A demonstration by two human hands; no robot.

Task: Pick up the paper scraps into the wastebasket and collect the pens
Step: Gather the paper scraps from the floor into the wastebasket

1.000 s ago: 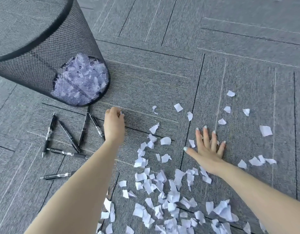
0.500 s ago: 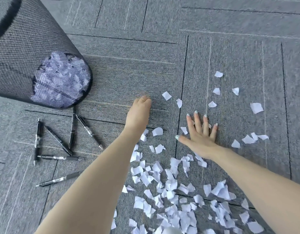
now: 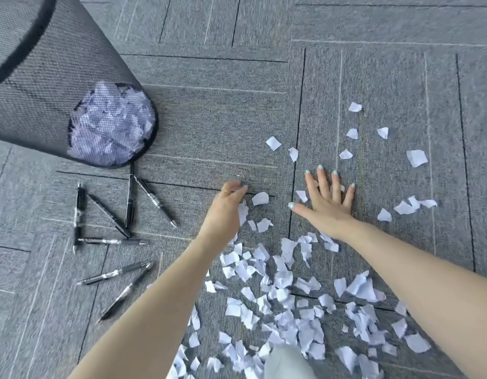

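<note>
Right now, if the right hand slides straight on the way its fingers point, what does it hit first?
The right hand lies flat on the carpet, fingers pointing away from the person. The first thing ahead looks like the small paper scrap just beyond the fingertips; the other scraps sit further out or to the side.

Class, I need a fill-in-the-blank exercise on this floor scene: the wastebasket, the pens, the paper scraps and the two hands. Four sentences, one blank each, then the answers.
1. The mesh wastebasket already holds ____ scraps.
2. The pens lie on the carpet, ____ in number.
3. The right hand lies flat with its fingers ____.
4. The left hand is nearer the ____ than the right hand is.

Answers: paper; seven; spread; pens
</note>
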